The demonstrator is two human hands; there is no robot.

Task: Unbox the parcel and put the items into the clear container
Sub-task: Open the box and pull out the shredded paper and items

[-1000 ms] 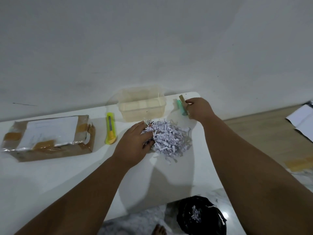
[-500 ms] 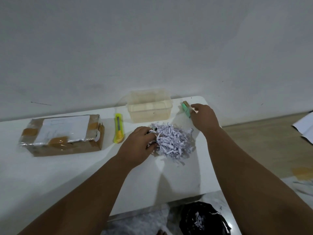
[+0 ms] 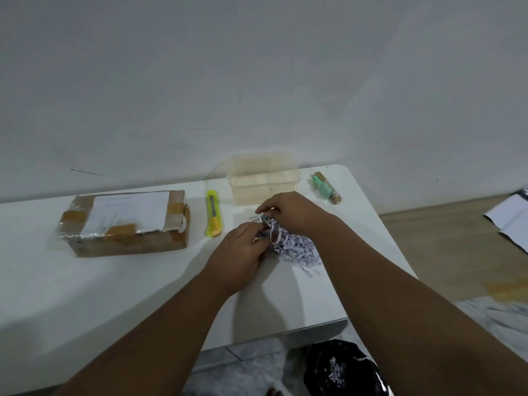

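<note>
A heap of shredded white paper (image 3: 297,248) lies on the white table (image 3: 114,287) in front of the clear container (image 3: 264,180). My left hand (image 3: 240,252) grips the left side of the heap. My right hand (image 3: 291,212) pinches a small green item (image 3: 264,217) poking out of the shreds at the heap's top. A mint-green item in a brown card sleeve (image 3: 325,187) lies on the table to the right of the container. The taped cardboard parcel (image 3: 125,221) sits at the left.
A yellow-green utility knife (image 3: 213,214) lies between the parcel and the container. A black bag holding paper shreds (image 3: 343,370) stands on the floor below the table's front edge. White sheets (image 3: 511,221) lie on the floor at the right.
My right hand left the mint-green item beside the container and came back to the shredded paper, where it now pinches a small green item. My left hand stayed on the heap.
</note>
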